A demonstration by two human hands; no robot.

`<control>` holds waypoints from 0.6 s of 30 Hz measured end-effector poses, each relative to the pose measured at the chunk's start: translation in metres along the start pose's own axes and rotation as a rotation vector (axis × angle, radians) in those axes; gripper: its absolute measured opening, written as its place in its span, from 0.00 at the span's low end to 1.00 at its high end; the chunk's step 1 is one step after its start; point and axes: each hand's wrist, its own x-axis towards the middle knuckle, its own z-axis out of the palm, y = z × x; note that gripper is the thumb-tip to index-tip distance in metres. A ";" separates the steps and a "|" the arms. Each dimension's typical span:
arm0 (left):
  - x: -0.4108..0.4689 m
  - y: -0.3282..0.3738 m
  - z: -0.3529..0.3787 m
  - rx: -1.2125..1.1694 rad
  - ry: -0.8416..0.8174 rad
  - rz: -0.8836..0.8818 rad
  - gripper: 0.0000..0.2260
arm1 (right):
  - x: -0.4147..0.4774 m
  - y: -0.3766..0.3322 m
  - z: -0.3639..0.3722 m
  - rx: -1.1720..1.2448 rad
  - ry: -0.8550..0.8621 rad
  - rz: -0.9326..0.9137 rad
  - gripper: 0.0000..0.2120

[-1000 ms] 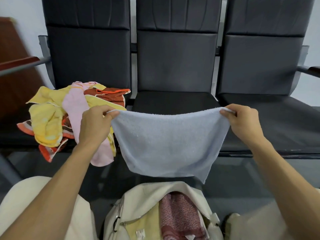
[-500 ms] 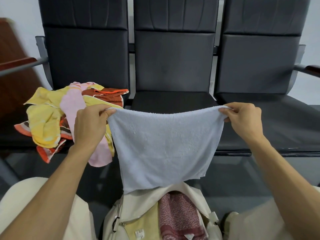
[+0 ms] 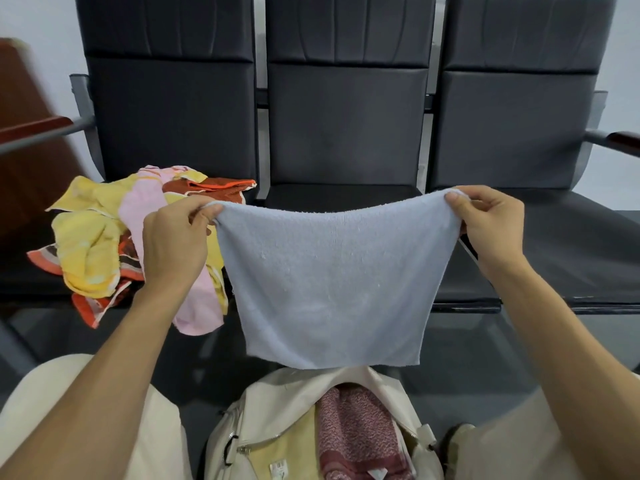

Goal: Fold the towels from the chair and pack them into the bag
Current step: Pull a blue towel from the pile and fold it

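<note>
A pale blue towel (image 3: 332, 285) hangs spread in front of me, held by its two top corners. My left hand (image 3: 175, 242) pinches the left corner and my right hand (image 3: 491, 225) pinches the right one. Its lower edge ends just above the open cream bag (image 3: 277, 403) on the floor between my knees. Inside the bag lie a folded dark red patterned towel (image 3: 353, 434) and a yellow towel (image 3: 294, 455). A heap of loose towels (image 3: 97, 244), yellow, pink and orange-brown, lies on the left chair seat.
Three joined black chairs stand along the wall; the middle seat (image 3: 332, 199) and right seat (image 3: 571, 251) carry nothing. Metal armrests with wooden tops stick out at far left (image 3: 38, 129) and far right (image 3: 620, 138). My cream-trousered knees flank the bag.
The towel's lower part has dropped and straightened, from a bunched slanted edge to a flat squarish sheet. Both hands have stayed on the top corners at nearly the same height.
</note>
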 end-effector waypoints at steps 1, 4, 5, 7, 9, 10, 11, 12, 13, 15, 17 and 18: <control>0.000 0.000 0.001 -0.005 -0.011 0.001 0.11 | 0.001 0.000 0.000 0.030 0.009 0.014 0.04; 0.002 0.000 0.001 -0.027 -0.036 -0.021 0.11 | 0.002 -0.001 -0.001 0.089 0.024 0.041 0.03; 0.002 0.001 0.001 -0.042 -0.041 -0.037 0.10 | 0.002 0.000 -0.002 0.078 0.024 0.047 0.04; 0.003 0.003 0.001 -0.086 -0.047 -0.096 0.09 | 0.003 0.002 -0.003 0.037 0.020 0.063 0.06; 0.003 0.004 0.003 -0.131 -0.060 -0.174 0.09 | 0.003 0.004 -0.004 0.003 0.011 0.075 0.09; 0.004 0.004 0.003 -0.151 -0.069 -0.207 0.09 | 0.003 0.004 -0.005 -0.018 0.004 0.074 0.10; 0.004 0.005 0.002 -0.166 -0.077 -0.228 0.09 | 0.003 0.004 -0.005 -0.056 -0.004 0.069 0.12; 0.003 0.004 0.002 -0.169 -0.085 -0.231 0.09 | 0.002 0.004 -0.005 -0.110 -0.012 0.061 0.14; 0.003 0.004 0.001 -0.157 -0.092 -0.218 0.09 | 0.002 0.003 -0.006 -0.178 -0.023 0.053 0.16; 0.003 0.005 -0.001 -0.084 -0.105 -0.175 0.11 | 0.000 0.000 -0.006 -0.306 -0.039 0.037 0.17; 0.002 0.006 -0.002 -0.018 -0.108 -0.142 0.11 | -0.001 0.000 -0.007 -0.399 -0.044 0.031 0.14; 0.001 0.006 -0.002 -0.003 -0.107 -0.130 0.11 | -0.001 0.001 -0.007 -0.432 -0.045 0.026 0.13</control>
